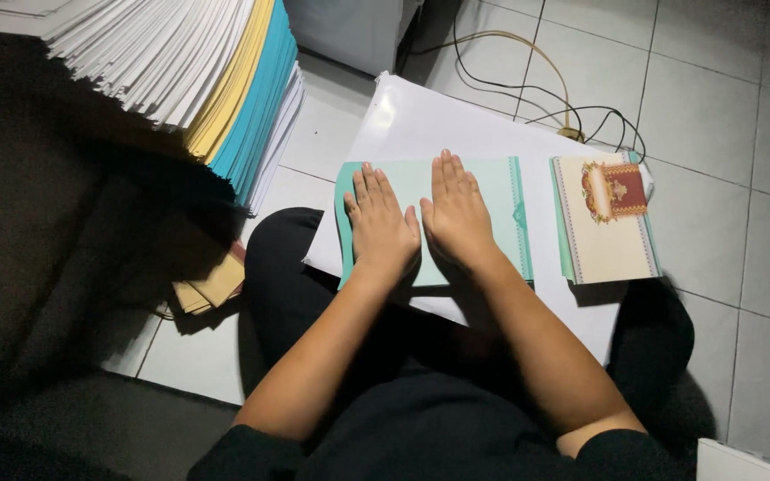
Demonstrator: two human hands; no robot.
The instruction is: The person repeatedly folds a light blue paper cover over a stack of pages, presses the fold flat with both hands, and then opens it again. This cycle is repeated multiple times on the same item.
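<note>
Lying flat beneath both palms, the mint card (483, 191) (left hand (382, 227), right hand (456, 218)) is pressed, fingers spread wide.

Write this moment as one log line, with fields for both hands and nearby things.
left hand: flat on mint card | right hand: flat on mint card | beside: stack of decorated cards | under: white sheet

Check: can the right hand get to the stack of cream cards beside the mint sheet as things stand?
Probably yes. The right hand lies flat on the mint sheet, and the stack of cream cards sits just to its right on the same white sheet, with nothing between them.
</note>
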